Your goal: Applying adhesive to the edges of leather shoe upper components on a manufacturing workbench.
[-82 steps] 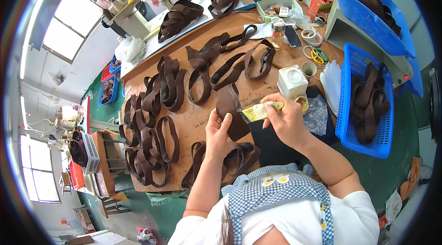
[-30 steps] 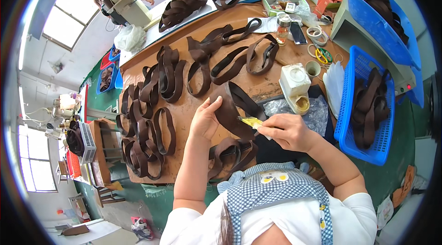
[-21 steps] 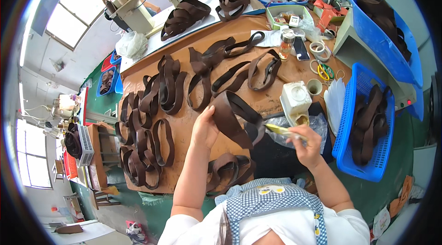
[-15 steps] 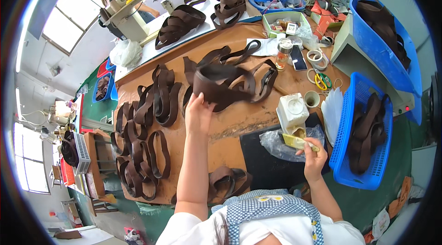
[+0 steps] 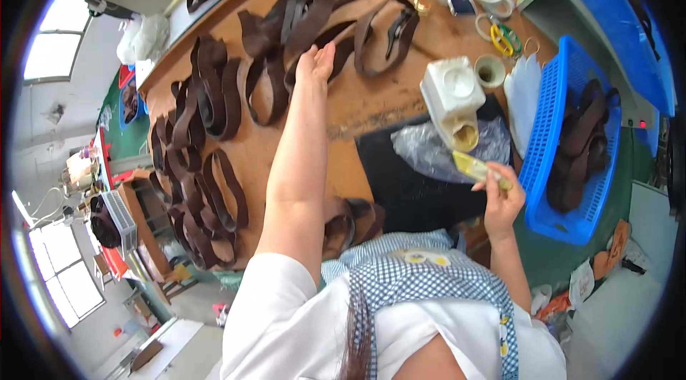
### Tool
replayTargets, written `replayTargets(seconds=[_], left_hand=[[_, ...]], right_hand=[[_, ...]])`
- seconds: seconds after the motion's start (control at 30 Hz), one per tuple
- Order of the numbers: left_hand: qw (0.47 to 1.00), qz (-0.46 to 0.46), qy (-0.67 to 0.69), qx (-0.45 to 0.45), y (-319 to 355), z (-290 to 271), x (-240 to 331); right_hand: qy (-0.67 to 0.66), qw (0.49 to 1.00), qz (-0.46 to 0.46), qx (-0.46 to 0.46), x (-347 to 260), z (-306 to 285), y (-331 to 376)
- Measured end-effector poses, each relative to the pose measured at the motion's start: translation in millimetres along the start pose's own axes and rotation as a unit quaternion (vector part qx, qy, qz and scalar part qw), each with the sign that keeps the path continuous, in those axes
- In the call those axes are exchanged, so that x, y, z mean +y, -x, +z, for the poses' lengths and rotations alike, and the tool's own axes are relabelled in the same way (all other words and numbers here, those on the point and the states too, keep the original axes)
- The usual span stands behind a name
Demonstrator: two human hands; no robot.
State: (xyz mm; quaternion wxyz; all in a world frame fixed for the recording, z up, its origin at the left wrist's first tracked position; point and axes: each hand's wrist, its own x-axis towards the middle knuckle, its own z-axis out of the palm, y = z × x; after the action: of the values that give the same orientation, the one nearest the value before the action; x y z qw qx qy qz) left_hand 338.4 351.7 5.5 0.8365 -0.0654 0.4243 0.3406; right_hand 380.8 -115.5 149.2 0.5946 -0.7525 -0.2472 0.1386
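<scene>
Two hands apart: my left hand (image 5: 315, 66) reaches out at 12 o'clock, fingers loose, palm resting on a dark brown leather strap loop (image 5: 296, 26) on the brown worktable (image 5: 371, 105). My right hand (image 5: 502, 198), at 3 o'clock, grips a yellowish glue brush (image 5: 475, 168) near the white glue container (image 5: 451, 98).

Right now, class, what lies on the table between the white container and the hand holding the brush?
In the head view, crumpled clear plastic on a black mat lies between the white container and the right hand holding the brush.
</scene>
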Motion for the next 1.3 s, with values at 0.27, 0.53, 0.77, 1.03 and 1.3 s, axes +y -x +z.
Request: replayTargets(seconds=[0.27, 0.53, 0.77, 1.03, 1.3], left_hand=[[0.791, 0.009, -0.604, -0.099, 248, -144, 1], [0.865, -0.148, -0.476, 0.061, 353, -285, -16], [0.994, -0.062, -0.085, 0.034, 272, -320, -27], [0.575, 0.254, -0.768, -0.127, 318, -244, -73], [0.355, 0.223, -0.879, -0.226, 395, -183, -32]], right_hand=[[0.023, 0.998, 0.05, 0.016, 22, -17, -5], [0.02, 1.0, 0.018, -0.011, 22, -14, 3], [0.048, 0.999, 0.011, -0.011, 26, -5, -6], [0.046, 0.998, -0.004, 0.051, 37, -33, 2], [0.048, 0.999, 0.004, 0.02, 32, -19, -3]])
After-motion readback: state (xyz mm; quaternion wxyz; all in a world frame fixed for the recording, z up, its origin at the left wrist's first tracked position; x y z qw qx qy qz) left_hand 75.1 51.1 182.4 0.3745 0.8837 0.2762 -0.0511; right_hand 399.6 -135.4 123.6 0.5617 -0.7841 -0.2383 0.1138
